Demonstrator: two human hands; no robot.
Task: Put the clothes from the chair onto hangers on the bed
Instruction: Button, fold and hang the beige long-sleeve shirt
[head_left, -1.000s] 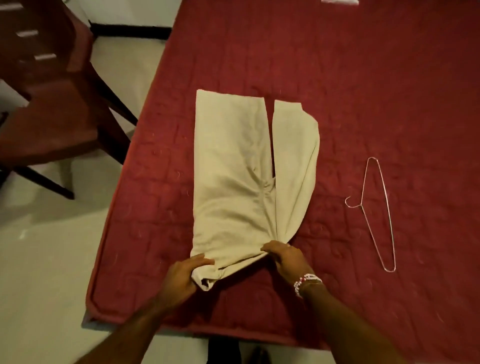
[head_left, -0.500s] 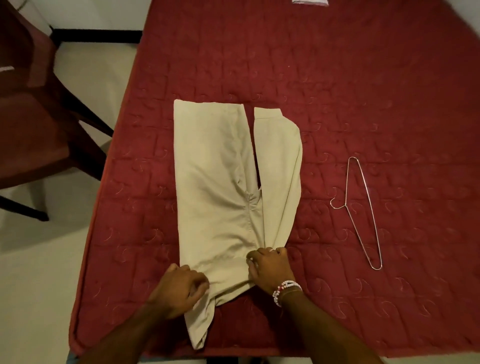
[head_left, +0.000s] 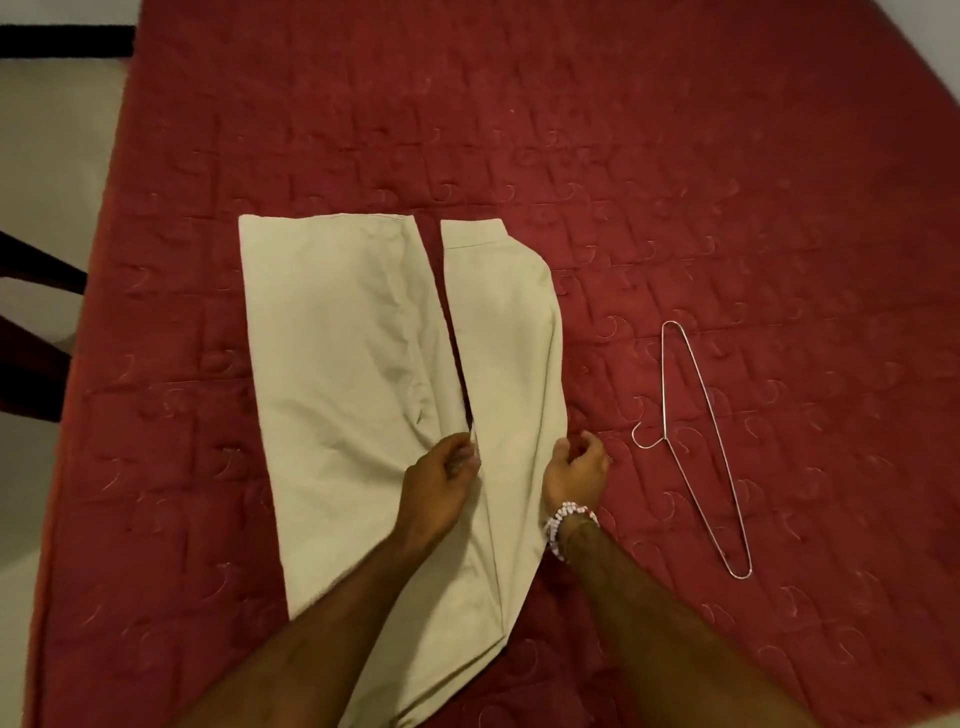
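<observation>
1. Your left hand (head_left: 441, 480) sits on the beige trousers (head_left: 363, 389) near the crotch, fingers curled and pinching cloth at the inner edge of the right leg. Likely reason: pinning the fork so the legs can be lined up.
2. Your right hand (head_left: 576, 467) is at the outer edge of the right leg, fingers bent and loosely closed. Whether it actually grips the fabric, you cannot tell from here. Beaded bracelet (head_left: 563, 525) on that wrist.
3. Trousers lie flat on the red quilted bed (head_left: 675, 156), hems at the far end, waist toward the near edge under your forearms. Left leg spread wide, right leg narrower, a thin gap between them.
4. Wire hanger (head_left: 696, 447) lies on the bed to the right, apart from the trousers, hook pointing left toward them. Within reach of your right hand, untouched.
5. Judgement: still smoothing and aligning; the trousers are not yet on the hanger. Folding leg over leg probably comes first.
6. Dark chair (head_left: 31, 332) shows at the left edge, off the bed.
</observation>
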